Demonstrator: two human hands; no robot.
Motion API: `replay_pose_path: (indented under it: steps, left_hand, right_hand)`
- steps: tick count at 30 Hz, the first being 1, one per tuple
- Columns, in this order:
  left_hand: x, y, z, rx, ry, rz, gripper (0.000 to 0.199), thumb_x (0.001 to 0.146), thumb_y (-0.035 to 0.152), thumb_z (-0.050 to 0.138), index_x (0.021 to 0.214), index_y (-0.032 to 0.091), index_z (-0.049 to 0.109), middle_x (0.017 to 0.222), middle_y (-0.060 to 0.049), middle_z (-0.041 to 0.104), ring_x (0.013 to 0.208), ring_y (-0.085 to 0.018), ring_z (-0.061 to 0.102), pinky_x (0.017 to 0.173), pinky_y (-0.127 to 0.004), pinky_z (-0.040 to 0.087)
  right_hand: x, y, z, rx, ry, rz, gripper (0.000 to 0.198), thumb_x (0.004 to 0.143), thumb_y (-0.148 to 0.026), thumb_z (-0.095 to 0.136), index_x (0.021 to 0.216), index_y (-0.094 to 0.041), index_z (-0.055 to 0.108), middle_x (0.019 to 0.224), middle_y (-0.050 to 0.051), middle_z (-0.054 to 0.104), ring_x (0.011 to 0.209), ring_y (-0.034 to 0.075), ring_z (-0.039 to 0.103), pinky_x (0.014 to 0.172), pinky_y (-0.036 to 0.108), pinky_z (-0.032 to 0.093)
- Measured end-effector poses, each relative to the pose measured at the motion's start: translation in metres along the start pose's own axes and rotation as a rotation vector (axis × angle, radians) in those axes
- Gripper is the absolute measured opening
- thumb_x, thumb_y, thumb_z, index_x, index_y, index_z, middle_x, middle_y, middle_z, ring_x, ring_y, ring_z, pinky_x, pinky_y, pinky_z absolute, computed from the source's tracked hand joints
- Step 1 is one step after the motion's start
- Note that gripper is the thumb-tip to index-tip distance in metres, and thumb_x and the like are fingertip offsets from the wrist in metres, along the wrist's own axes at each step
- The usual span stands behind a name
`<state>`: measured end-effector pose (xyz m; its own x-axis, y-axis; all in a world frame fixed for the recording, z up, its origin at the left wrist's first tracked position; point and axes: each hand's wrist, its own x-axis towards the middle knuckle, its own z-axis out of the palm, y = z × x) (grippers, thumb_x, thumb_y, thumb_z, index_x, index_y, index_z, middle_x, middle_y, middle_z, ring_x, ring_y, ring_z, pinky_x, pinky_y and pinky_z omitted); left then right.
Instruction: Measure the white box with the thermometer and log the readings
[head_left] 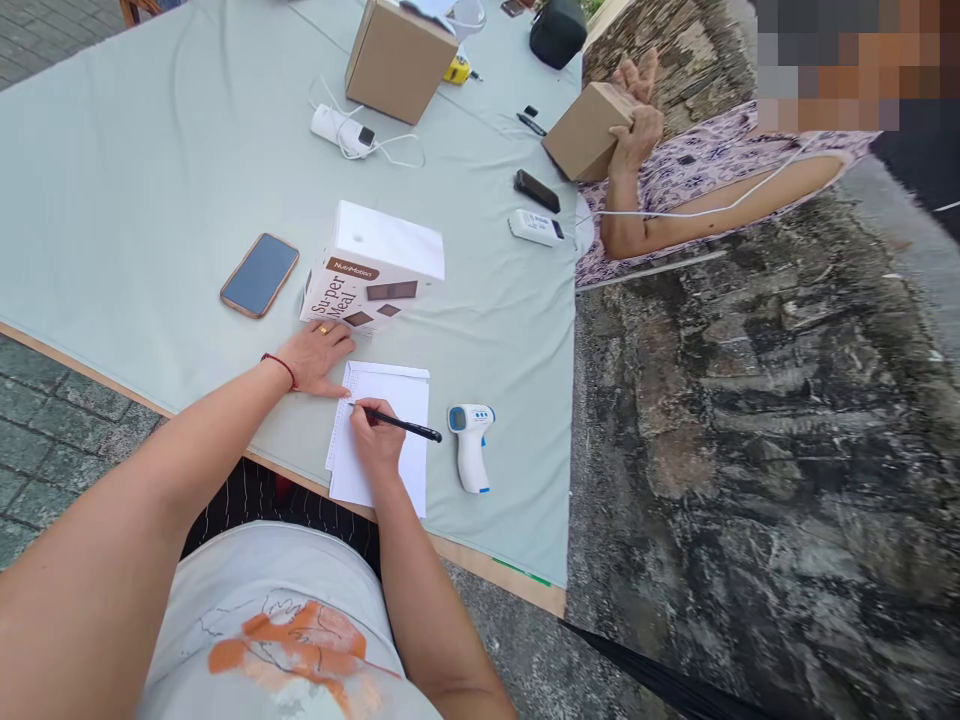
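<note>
In my right hand (377, 432) is a black pen (405, 425), its tip at the upper left of a white notepad (394, 470). The pad lies at the table's near edge, and my right hand rests on it. My left hand (319, 358) lies flat with fingers spread, its thumb at the pad's left edge and its fingertips by the base of a white box (390, 245) printed "Su-per Meal". To the right of the pad lies a white and blue infrared thermometer (472, 445). A smartphone (259, 275) with a dark screen lies left of the box.
Across the pale-covered table (510, 330), another person's hands hold a small cardboard box (589, 132). A larger cardboard box (397, 65), a white device with a cable (341, 130), a black case (536, 190) and a white power device (535, 227) stand or lie farther back.
</note>
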<state>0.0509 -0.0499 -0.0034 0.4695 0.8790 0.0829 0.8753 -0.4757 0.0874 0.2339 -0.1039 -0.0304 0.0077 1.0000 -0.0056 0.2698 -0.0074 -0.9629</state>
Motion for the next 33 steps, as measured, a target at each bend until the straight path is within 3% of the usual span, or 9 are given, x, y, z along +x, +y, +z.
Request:
replay_pose_path:
  steps: [21,33]
  left_hand:
    - [-0.0001,-0.0018,0.0032,-0.022,0.023,0.008,0.074,0.075,0.068,0.059,0.122,0.011,0.058,0.132,-0.022,0.056,0.118,-0.038,0.050,0.100,-0.046,0.030]
    - [-0.0003,-0.0014,0.0010,-0.005,0.007,0.001,0.074,0.076,0.070,0.058,0.123,0.013,0.058,0.131,-0.021,0.057,0.119,-0.038,0.050,0.099,-0.045,0.031]
  right_hand:
    - [-0.0002,0.0030,-0.0001,-0.025,0.067,-0.019,0.013,0.068,-0.033,0.053,0.069,-0.022,0.059,0.064,-0.001,0.063,0.061,0.015,0.054,0.064,0.031,0.046]
    - [-0.0010,0.0031,0.0002,-0.030,0.038,0.003,0.013,0.067,-0.032,0.053,0.069,-0.022,0.060,0.064,-0.002,0.063,0.063,0.016,0.055,0.065,0.031,0.047]
